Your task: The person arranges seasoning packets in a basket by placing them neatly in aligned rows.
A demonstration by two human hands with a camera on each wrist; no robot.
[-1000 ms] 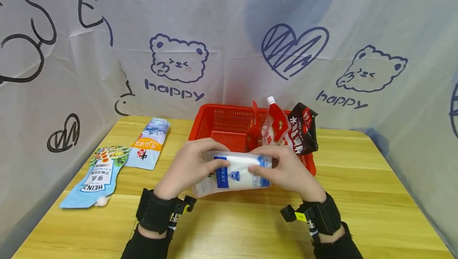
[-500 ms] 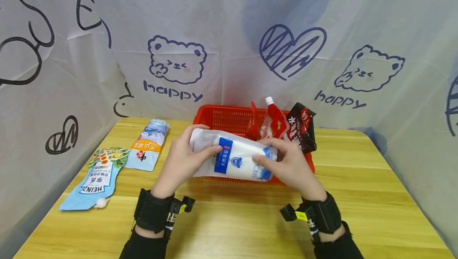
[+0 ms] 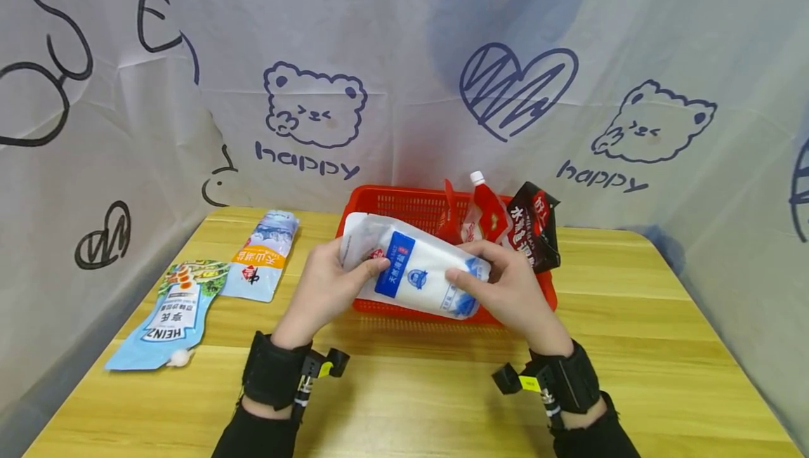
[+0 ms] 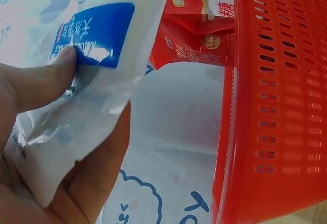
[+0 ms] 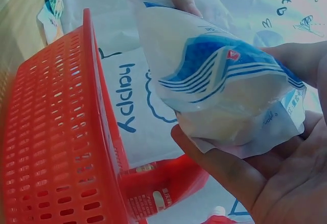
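Note:
A white and blue bag of sea salt (image 3: 436, 279) is held up before the red basket (image 3: 404, 204), its left end tilted higher. My left hand (image 3: 325, 293) pinches the slack left end, thumb in front by the blue label, as the left wrist view shows closer. At the right end my right hand (image 3: 515, 289) grips the filled part, with the thumb on the front. In the right wrist view, fingers (image 5: 230, 175) reach under the bulging bottom of the bag. The bag hides part of the basket's inside.
The basket's right side holds a red pouch with a white cap (image 3: 489, 216), a red packet (image 3: 449, 219) and a black packet (image 3: 534, 230). On the table's left lie a light-blue Heinz pouch (image 3: 173, 314) and a blue and orange packet (image 3: 262, 254). A drawn-on white sheet hangs behind.
The bag's left end has swung upward from low in front of the basket, tilting the bag and turning its printed face more to view. Both hands keep their hold.

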